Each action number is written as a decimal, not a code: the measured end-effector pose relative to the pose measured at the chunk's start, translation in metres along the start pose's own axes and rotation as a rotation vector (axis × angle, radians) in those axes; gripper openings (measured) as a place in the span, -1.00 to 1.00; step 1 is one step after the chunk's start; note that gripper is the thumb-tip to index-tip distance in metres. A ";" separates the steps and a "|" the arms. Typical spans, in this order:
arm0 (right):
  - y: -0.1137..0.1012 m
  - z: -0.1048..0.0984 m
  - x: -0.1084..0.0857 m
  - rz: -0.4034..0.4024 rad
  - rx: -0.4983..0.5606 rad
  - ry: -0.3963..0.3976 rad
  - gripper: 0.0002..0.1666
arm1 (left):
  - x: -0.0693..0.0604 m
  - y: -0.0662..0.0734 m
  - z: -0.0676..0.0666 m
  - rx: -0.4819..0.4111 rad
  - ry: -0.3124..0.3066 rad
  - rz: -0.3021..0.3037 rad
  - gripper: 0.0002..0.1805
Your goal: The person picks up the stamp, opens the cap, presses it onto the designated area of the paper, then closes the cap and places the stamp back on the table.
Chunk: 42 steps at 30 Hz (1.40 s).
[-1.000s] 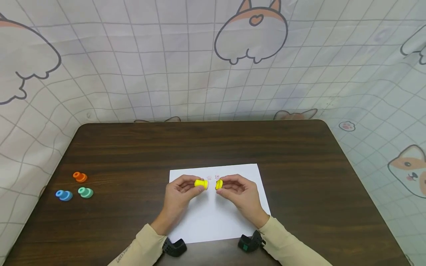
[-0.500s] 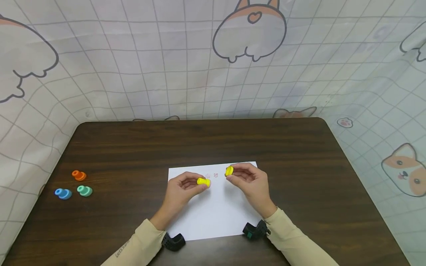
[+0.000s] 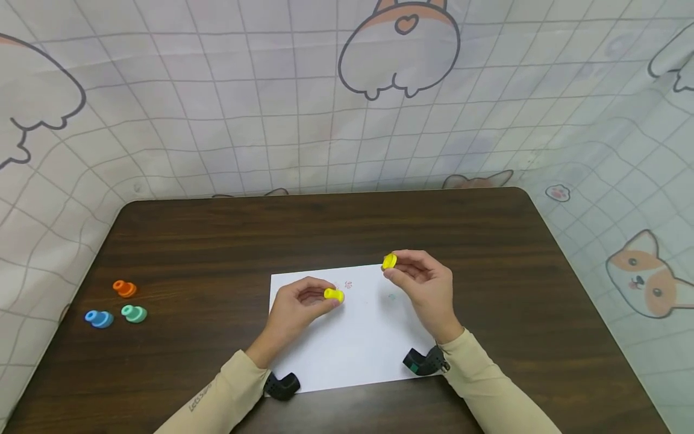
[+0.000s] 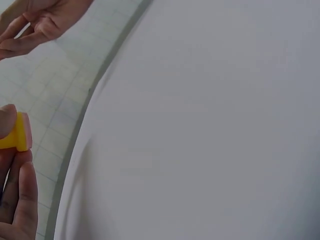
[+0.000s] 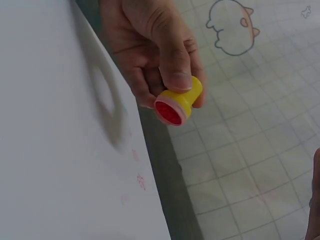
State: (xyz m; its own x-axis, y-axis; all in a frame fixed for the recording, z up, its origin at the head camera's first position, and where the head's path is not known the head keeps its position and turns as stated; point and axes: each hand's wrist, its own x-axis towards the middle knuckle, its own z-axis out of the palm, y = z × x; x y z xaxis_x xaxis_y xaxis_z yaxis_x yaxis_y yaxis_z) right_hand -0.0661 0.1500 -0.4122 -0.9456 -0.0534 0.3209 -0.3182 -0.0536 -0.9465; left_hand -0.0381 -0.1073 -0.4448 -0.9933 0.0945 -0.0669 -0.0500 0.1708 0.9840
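Note:
In the head view, the left hand (image 3: 295, 310) pinches a yellow stamp (image 3: 334, 295) between thumb and fingers above the white paper (image 3: 352, 349). Its round red face with a pink rim shows in the right wrist view, where the stamp (image 5: 170, 111) is tilted toward the camera. The right hand (image 3: 428, 289) pinches a small yellow cap (image 3: 389, 261) by the paper's top right edge, apart from the stamp. Small red prints (image 3: 348, 284) mark the paper near its top, with a faint green print (image 3: 392, 296) further right.
At the left of the dark wooden table (image 3: 217, 241) stand an orange stamp (image 3: 125, 289), a blue one (image 3: 99, 319) and a mint green one (image 3: 134, 313). A patterned cloth (image 3: 244, 108) hangs behind the table.
The right hand has moved up and to the right with the cap, away from the stamp. The left hand has shifted slightly right, still pinching the stamp; the faint green print is now uncovered.

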 end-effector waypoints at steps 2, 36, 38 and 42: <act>-0.001 -0.002 0.001 -0.007 0.012 0.009 -0.59 | 0.001 0.000 0.001 0.033 -0.005 0.006 -0.67; -0.008 -0.011 0.011 0.021 0.074 0.039 -0.57 | 0.012 0.008 0.009 0.482 0.015 0.059 -0.72; -0.008 -0.012 0.011 0.019 0.069 0.038 -0.57 | 0.013 0.008 0.009 0.483 0.013 0.065 -0.72; -0.008 -0.013 0.011 0.019 0.055 0.035 -0.58 | 0.013 0.007 0.009 0.483 0.007 0.074 -0.72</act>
State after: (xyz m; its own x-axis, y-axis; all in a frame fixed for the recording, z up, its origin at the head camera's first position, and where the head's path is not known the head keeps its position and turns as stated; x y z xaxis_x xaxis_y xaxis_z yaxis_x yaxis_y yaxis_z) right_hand -0.0752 0.1631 -0.4016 -0.9536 -0.0200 0.3003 -0.2965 -0.1081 -0.9489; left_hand -0.0505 -0.0964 -0.4403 -0.9931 0.1168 0.0034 0.0733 0.5998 0.7968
